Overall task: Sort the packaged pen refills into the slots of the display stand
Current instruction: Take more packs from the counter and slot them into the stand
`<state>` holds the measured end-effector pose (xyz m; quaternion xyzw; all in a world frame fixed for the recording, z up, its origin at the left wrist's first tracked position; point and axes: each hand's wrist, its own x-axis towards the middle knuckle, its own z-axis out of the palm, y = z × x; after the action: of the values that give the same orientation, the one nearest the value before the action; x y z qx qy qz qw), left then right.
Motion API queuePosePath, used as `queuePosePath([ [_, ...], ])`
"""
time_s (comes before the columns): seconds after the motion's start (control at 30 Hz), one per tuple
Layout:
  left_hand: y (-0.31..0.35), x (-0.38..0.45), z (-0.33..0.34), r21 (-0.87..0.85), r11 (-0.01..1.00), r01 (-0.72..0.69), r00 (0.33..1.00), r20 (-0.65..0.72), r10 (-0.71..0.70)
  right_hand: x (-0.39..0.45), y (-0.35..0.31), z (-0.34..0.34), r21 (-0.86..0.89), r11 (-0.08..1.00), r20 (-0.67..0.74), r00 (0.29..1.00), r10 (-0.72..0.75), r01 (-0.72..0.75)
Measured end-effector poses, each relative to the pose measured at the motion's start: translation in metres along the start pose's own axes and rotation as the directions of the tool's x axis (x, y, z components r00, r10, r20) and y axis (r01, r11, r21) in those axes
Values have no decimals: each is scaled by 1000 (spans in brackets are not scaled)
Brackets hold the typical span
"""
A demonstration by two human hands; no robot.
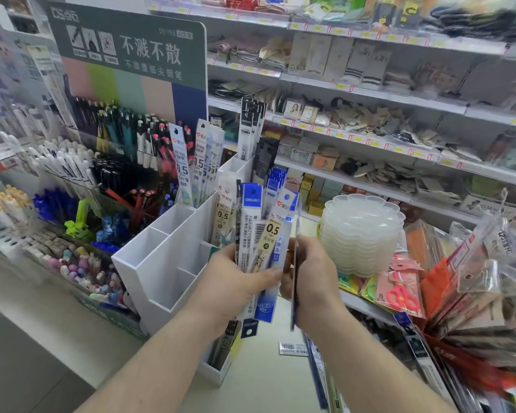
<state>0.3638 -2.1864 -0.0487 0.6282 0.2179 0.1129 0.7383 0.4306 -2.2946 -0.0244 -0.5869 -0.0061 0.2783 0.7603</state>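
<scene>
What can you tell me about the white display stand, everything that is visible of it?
The white display stand looks like smooth, opaque plastic. It stands upright on the counter, left of the hands, and rises in steps toward the back. Thin walls divide it into open-topped slots. The nearest slots look empty; a middle slot holds upright packaged refills marked 0.5, and the tallest rear slot holds dark-topped packs. The left hand, which grips a bundle of refill packs, covers part of its right side; whether they touch cannot be told.

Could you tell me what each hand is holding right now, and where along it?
The left hand grips a fanned bundle of packaged pen refills around its lower half. The right hand pinches one dark-edged refill pack near its middle.
</scene>
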Motion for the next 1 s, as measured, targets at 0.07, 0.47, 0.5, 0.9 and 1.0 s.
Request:
queuePosePath([
  [0.07, -1, -1, 3, 21, 1000, -17, 1000, 1, 17, -1, 1, 4, -8, 1000, -16, 1000, -19, 18],
  [0.47, 3, 3, -12, 36, 999, -41, 999, 5, 41, 8, 15, 8, -103, 978, 31, 984, -177, 179],
  [0.5, 4, 3, -12, 67, 996, -53, 998, 22, 51, 10, 17, 10, -118, 975, 32, 982, -186, 189],
  [0.9, 22, 19, -36, 55, 996, -77, 987, -135, 84, 58, -16, -21, -174, 942, -195, 927, -319, 288],
  [1.0, 29, 25, -37, 10, 995, -97, 984, -150, 97, 83, -29, -27, -261, 900, -191, 895, -402, 349],
])
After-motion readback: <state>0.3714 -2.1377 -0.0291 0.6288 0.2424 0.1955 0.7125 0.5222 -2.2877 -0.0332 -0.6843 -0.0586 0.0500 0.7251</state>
